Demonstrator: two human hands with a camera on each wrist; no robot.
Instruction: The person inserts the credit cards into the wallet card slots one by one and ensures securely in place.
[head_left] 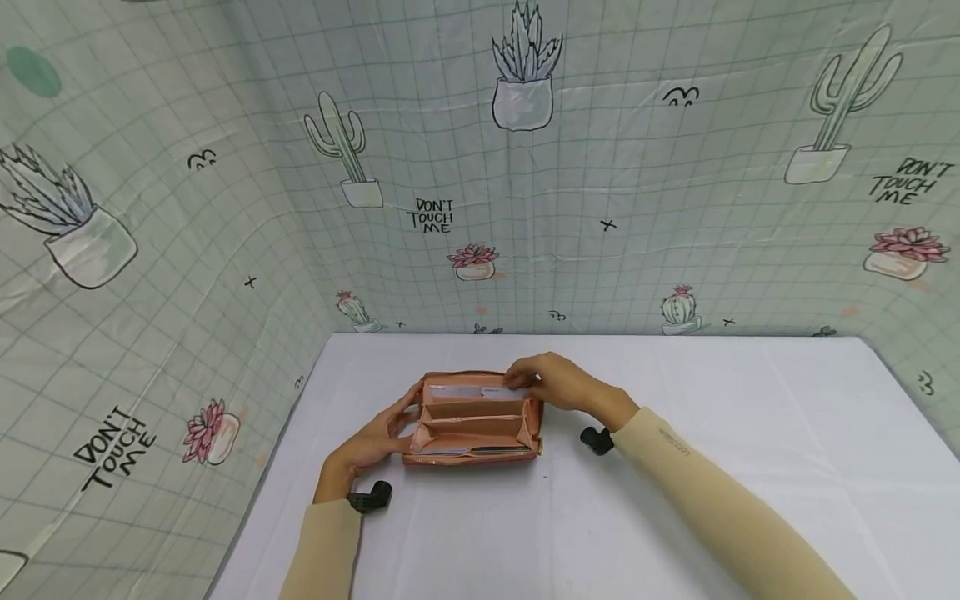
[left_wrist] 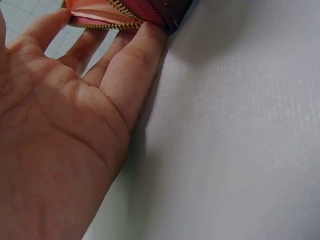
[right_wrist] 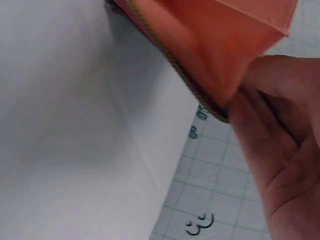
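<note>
An orange-pink zip wallet lies unzipped and spread open on the white table, its inner compartments facing up. Pale cards show in the slots along its far side, and other card edges show along the near side. My left hand holds the wallet's left end, fingers spread along the brass zip edge in the left wrist view. At the far right corner my right hand pinches the wallet's edge, thumb against the orange lining in the right wrist view. Its fingertips are partly hidden.
A white cloth covers the table. Behind and to the left hangs a grid-patterned curtain printed with cacti and words. Each wrist carries a small black device, one on the left and one on the right.
</note>
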